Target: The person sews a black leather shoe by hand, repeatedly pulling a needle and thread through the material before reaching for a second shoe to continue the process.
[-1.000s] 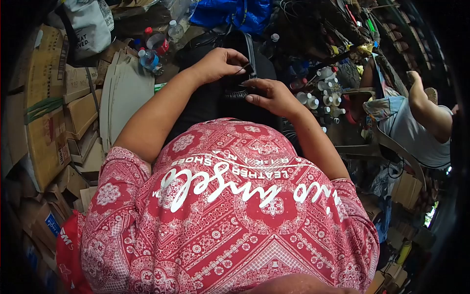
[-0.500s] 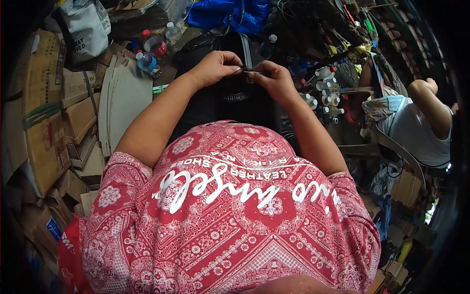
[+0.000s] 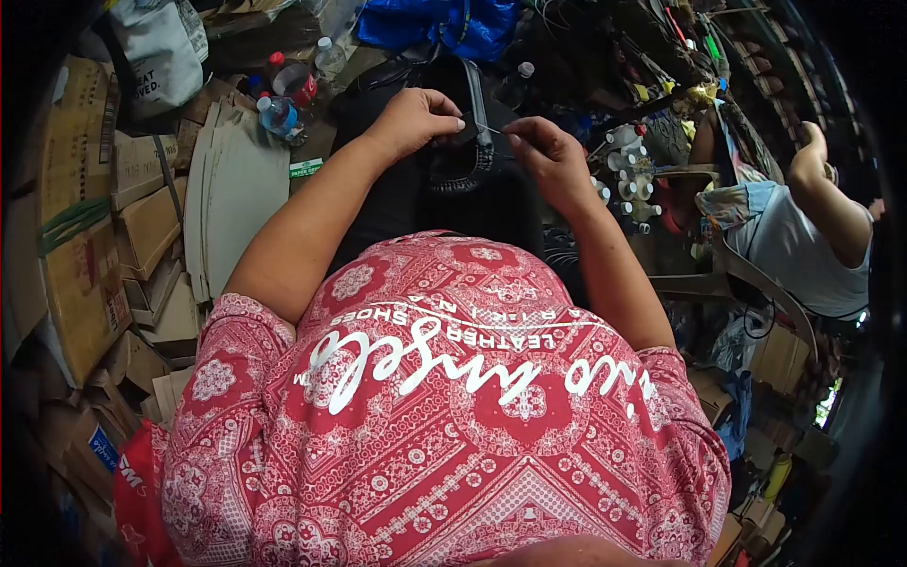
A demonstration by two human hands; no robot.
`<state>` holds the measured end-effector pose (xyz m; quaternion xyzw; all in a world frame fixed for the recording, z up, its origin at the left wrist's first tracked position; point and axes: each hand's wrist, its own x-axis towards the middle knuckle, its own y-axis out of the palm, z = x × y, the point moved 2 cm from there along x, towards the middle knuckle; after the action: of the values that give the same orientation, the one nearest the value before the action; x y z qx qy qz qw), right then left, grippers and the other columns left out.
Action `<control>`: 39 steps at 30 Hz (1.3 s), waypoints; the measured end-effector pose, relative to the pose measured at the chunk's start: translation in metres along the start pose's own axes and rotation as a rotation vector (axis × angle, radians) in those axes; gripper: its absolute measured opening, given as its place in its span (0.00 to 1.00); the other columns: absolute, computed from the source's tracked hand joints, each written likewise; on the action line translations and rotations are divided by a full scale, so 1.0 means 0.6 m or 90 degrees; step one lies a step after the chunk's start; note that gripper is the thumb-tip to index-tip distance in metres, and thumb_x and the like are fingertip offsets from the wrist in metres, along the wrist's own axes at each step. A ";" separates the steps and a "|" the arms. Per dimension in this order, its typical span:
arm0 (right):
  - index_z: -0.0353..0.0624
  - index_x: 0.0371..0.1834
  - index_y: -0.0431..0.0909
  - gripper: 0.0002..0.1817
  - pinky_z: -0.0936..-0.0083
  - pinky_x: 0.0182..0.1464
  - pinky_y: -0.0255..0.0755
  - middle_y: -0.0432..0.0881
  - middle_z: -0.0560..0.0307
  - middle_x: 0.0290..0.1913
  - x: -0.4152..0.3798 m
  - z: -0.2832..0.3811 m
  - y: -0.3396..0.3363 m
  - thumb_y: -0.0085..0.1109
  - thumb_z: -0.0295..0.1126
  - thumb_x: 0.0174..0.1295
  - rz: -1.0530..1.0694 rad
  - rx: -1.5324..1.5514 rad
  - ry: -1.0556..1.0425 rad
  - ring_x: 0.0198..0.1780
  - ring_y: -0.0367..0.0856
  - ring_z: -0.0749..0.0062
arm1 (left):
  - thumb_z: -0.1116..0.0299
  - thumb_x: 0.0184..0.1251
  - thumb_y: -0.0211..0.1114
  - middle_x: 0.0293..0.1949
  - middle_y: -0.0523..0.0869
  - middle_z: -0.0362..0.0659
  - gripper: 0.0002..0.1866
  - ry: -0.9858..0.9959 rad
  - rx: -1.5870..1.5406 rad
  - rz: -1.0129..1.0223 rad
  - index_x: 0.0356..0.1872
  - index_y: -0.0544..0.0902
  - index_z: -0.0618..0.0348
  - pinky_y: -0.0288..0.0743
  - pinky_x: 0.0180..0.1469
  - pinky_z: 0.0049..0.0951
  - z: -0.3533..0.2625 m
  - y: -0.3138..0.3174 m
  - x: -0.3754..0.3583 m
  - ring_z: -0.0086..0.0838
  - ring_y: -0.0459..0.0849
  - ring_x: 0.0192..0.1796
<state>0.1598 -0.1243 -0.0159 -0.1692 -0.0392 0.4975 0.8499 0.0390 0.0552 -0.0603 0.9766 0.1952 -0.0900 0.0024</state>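
In my lap lies a black piece, perhaps a shoe part (image 3: 480, 142), with a curved raised rim and a row of stitches along its near edge. My left hand (image 3: 418, 121) is at its left side, thumb and forefinger pinched together; what they grip is too small to make out. To the right of the rim, my right hand (image 3: 550, 159) pinches the end of a thin light strand (image 3: 491, 129), a needle or thread, which reaches across to the rim. Dark clothing under the piece hides its outline.
Plastic bottles (image 3: 281, 117) stand at the upper left, near stacked cardboard (image 3: 142, 175). More bottles (image 3: 635, 180) cluster at the right. Beyond them another person in a white shirt (image 3: 803, 246) sits by a chair (image 3: 770, 283). A blue bag (image 3: 402, 24) lies ahead.
My hands have moved apart, the right one lower and to the right, the left slightly up. The thin strand now spans from rim to right fingers, and more of the black piece shows.
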 end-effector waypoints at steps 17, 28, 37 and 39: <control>0.47 0.38 0.86 0.10 0.70 0.44 0.77 0.85 0.48 0.31 0.006 0.020 0.009 0.60 0.33 0.55 -0.016 -0.368 -0.084 0.36 0.85 0.58 | 0.71 0.56 0.69 0.29 0.84 0.38 0.10 0.023 0.013 -0.034 0.38 0.83 0.65 0.72 0.35 0.19 -0.001 0.001 -0.009 0.19 0.78 0.30; 0.41 0.43 0.82 0.13 0.73 0.39 0.75 0.85 0.53 0.31 0.021 -0.002 0.031 0.61 0.37 0.60 0.002 -0.185 0.009 0.33 0.84 0.66 | 0.80 0.59 0.65 0.37 0.85 0.36 0.10 0.139 0.036 0.018 0.41 0.82 0.61 0.75 0.47 0.22 -0.001 0.021 -0.032 0.17 0.81 0.41; 0.34 0.41 0.81 0.17 0.79 0.44 0.71 0.83 0.60 0.34 0.060 -0.007 0.014 0.61 0.39 0.63 0.085 0.004 0.066 0.38 0.78 0.80 | 0.82 0.59 0.60 0.36 0.83 0.37 0.07 0.173 0.120 -0.039 0.38 0.80 0.61 0.73 0.50 0.21 0.002 0.028 -0.022 0.19 0.80 0.43; 0.34 0.41 0.81 0.16 0.79 0.42 0.71 0.83 0.59 0.35 0.063 -0.004 0.017 0.61 0.39 0.62 0.134 -0.029 0.070 0.37 0.77 0.80 | 0.82 0.59 0.59 0.35 0.83 0.37 0.08 0.170 0.145 -0.046 0.39 0.79 0.61 0.72 0.51 0.21 0.002 0.028 -0.017 0.18 0.80 0.42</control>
<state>0.1711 -0.0880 -0.0254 -0.2184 0.0139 0.5732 0.7897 0.0361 0.0358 -0.0603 0.9663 0.2170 0.0191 -0.1375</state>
